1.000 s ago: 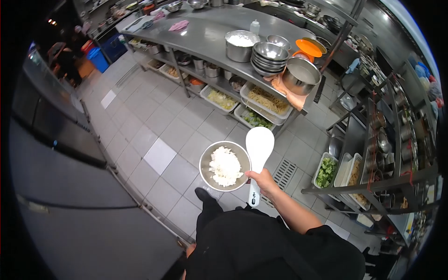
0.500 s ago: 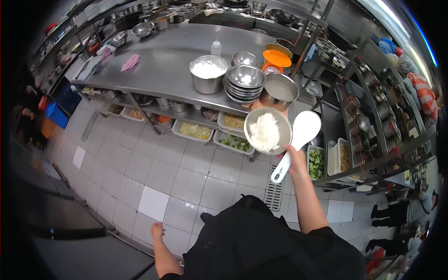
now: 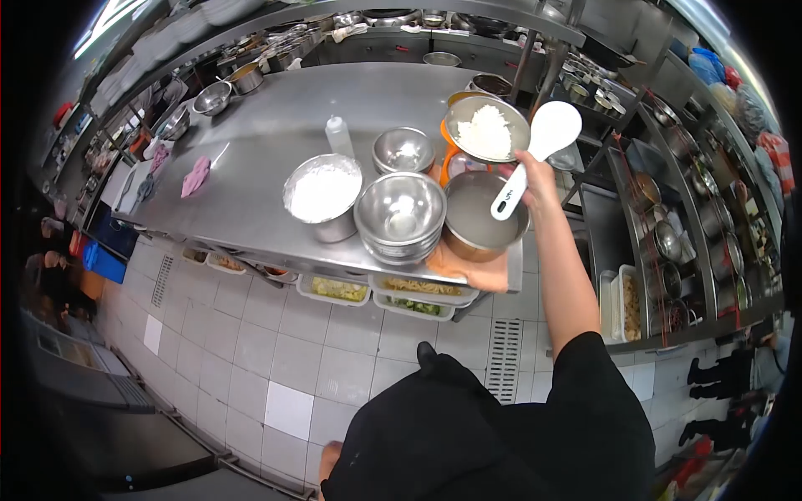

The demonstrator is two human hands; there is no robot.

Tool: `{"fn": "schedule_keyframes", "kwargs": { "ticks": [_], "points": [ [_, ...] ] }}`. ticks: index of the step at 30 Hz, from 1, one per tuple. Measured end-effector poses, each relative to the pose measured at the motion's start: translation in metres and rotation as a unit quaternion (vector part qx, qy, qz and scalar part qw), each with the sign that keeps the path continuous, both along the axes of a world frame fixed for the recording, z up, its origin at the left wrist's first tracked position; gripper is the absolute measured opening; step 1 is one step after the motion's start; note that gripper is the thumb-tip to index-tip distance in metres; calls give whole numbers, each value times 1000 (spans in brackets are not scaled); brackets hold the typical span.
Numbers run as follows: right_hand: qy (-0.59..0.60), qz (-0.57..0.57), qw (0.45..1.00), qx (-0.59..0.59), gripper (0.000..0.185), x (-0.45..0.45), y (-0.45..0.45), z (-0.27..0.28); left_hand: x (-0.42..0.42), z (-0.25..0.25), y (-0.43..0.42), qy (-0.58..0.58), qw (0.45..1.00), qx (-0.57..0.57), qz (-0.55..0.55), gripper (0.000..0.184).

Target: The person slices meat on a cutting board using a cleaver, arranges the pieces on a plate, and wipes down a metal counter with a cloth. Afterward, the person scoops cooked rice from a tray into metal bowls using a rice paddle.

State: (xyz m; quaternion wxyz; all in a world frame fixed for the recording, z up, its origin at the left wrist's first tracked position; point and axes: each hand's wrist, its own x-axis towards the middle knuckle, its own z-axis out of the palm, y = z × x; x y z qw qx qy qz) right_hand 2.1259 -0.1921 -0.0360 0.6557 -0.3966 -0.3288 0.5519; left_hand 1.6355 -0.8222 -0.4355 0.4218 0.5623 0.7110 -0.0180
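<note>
My right hand (image 3: 537, 177) is closed around the rim of a steel bowl (image 3: 454, 125) and the handle of a white rice paddle (image 3: 554, 132). White rice (image 3: 486, 134) lies in the bowl. The bowl is over or beside an orange scale (image 3: 449, 154) that it partly covers; I cannot tell whether they touch. Just below my right hand stands a steel pot (image 3: 480, 219) of cloudy liquid. My left hand (image 3: 331, 457) shows only as a bit of skin beside the black apron, its fingers hidden.
Stacked steel bowls (image 3: 401, 209), a pot of white powder (image 3: 324, 190) and a squeeze bottle (image 3: 338, 135) stand on the steel table (image 3: 242, 184). Food trays (image 3: 334, 290) sit on the shelf below. A loaded rack (image 3: 668, 225) rises at right. People (image 3: 727, 376) stand at far right.
My right hand has carried the bowl and paddle up and forward, from in front of the table's corner to the scale. I am closer to the table. My left hand has drawn in beside my body.
</note>
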Motion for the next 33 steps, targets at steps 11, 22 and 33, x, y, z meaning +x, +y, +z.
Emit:
{"fn": "schedule_keyframes", "kwargs": {
  "ticks": [11,22,33],
  "points": [
    [6,36,997,-70,30,13,66,-42,54,75,68,-21,908,-98,407,32],
    [-49,54,994,-86,23,19,42,-24,-12,82,201,-91,906,-65,408,30],
    [-76,27,991,-106,26,20,-26,0,-66,63,231,-107,905,-138,389,30]
  ]
}}
